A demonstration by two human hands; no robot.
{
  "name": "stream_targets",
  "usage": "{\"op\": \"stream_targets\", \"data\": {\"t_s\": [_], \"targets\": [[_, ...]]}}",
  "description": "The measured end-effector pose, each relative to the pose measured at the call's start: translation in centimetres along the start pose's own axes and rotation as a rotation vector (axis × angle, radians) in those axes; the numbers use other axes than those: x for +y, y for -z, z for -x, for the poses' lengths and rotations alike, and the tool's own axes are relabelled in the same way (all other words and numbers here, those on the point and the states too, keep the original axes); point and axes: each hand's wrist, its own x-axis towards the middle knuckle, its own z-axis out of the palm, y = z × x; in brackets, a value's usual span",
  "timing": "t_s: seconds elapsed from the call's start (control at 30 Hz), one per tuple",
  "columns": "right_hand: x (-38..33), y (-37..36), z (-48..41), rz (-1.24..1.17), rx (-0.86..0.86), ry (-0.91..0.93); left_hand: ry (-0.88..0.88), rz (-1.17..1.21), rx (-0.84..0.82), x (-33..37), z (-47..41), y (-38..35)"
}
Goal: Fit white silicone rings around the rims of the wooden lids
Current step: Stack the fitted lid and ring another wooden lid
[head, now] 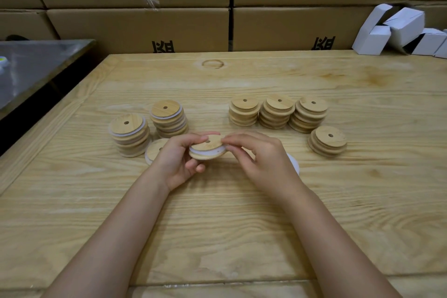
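A round wooden lid (pixel 207 150) with a centre hole is held just above the table between both hands. A white silicone ring (pixel 208 153) sits around its rim groove. My left hand (pixel 179 161) grips the lid from the left, thumb on top. My right hand (pixel 262 159) pinches the lid's right edge and the ring. Two stacks of ringed lids (pixel 129 134) (pixel 168 117) stand at the left, and one ringed lid (pixel 154 150) lies flat behind my left hand. Several stacks of bare lids (pixel 278 111) stand at the right. White rings (pixel 294 163) peek out behind my right hand.
The work goes on at a pale wooden table (pixel 217 225). Cardboard boxes (pixel 169 26) wall off its far edge. White folded cartons (pixel 399 29) pile at the back right. A steel table (pixel 31 65) stands to the left.
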Motion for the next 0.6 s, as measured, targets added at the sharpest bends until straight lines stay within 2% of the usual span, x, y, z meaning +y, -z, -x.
{"op": "stream_targets", "data": {"t_s": [0.27,0.6], "targets": [[0.38,-0.02,0.10,0.355,0.034,0.316,0.114,0.037,-0.017,-0.03,-0.09,0.38],[0.11,-0.33,-0.05,0.453,0.064,0.413,0.179,0.052,-0.087,0.46,-0.04,0.32]]}}
